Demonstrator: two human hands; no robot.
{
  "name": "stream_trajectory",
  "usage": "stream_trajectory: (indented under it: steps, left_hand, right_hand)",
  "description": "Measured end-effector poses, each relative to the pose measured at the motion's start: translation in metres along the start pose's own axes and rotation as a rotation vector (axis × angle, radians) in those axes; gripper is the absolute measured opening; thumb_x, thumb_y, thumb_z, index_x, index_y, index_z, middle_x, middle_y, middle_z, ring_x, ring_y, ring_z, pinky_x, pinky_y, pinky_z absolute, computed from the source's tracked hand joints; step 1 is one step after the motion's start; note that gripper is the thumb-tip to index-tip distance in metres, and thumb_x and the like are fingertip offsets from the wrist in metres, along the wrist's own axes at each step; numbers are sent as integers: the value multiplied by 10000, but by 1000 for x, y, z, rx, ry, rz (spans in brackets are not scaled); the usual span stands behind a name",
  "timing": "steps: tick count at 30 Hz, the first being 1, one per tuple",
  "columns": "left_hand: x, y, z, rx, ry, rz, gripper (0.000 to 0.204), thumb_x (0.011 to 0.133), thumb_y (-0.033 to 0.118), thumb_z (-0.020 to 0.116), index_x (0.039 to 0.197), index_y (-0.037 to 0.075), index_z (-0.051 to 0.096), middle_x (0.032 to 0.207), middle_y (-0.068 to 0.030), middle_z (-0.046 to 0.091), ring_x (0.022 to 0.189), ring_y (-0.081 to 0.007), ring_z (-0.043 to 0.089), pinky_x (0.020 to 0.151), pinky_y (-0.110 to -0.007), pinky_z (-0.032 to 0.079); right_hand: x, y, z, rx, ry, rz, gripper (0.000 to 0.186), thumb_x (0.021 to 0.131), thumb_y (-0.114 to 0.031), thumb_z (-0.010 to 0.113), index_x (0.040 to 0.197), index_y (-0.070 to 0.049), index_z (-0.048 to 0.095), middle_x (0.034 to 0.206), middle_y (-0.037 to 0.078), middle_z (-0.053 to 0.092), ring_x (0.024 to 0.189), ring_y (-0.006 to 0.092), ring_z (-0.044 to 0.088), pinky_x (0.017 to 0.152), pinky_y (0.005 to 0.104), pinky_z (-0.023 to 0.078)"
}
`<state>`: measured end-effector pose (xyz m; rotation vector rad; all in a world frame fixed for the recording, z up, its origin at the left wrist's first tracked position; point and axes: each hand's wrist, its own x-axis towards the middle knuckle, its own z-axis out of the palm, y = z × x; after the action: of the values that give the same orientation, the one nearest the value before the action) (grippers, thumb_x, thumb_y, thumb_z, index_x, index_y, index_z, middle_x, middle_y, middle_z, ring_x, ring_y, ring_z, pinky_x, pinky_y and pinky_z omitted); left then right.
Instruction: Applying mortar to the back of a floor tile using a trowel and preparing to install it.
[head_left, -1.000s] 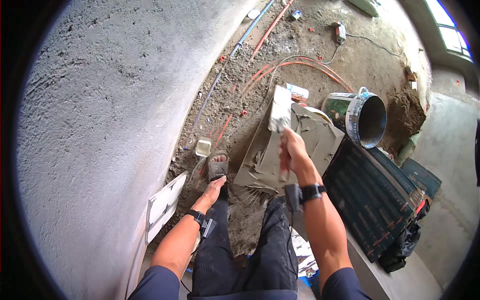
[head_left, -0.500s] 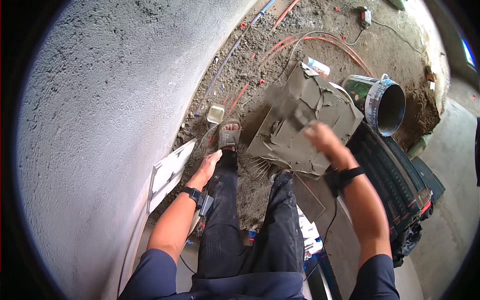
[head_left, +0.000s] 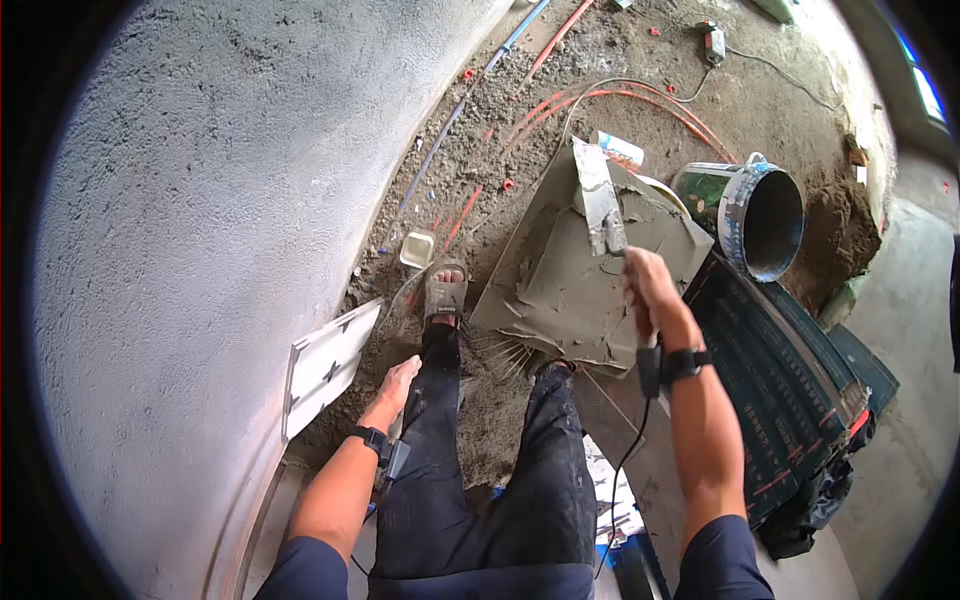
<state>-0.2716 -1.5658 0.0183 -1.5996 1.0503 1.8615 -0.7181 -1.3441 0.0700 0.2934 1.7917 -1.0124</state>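
Observation:
My right hand (head_left: 652,288) is wrapped round the handle of a mortar-smeared trowel (head_left: 598,190). The trowel's long metal blade points away from me over a square slab spread with wet grey mortar (head_left: 575,290). Ridges and torn flakes mark the mortar's surface, with the thickest edges near the far side. My left hand (head_left: 398,384) is beside my left knee, its fingers stretched out and holding nothing. Whether it touches the trouser leg I cannot tell.
A bucket (head_left: 770,220) lies on its side at the right, beside dark stacked boxes (head_left: 760,360). A white tub (head_left: 418,248) sits near my left foot. A patterned tile (head_left: 330,370) leans by the rough wall (head_left: 220,200). Blue and red pipes (head_left: 465,105) cross the gritty floor.
The trowel, blurred over the slab's left half before, now points away over its far part. The mortar looks more spread. My left hand has moved down and slightly left.

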Motion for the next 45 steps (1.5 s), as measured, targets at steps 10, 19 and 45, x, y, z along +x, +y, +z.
stream_trajectory:
  steps: [10,19,45]
  left_hand:
    - [1,12,56,-58,-57,85,593,971,344,473,1371,-88,407,1399,-201,468,1315,-252,441,1115,-337,315]
    - [8,-12,48,9,-3,87,574,963,364,477,1331,-77,470,1355,-185,519,1276,-243,481,1098,-336,337]
    - [-18,-31,8,90,-97,68,638,968,428,426,1410,-30,385,1462,-202,395,1384,-288,346,1154,-401,215]
  right_hand:
    - [-14,45,-15,-419,-389,31,347,929,-282,464,692,-30,495,551,29,454,440,129,434,410,316,353]
    - [-39,132,26,-563,-371,-216,359,893,-297,483,896,52,565,764,279,574,711,416,562,695,469,452]
    - [-110,131,115,-882,-68,-158,412,901,-386,524,858,14,617,811,254,647,823,430,633,730,522,482]
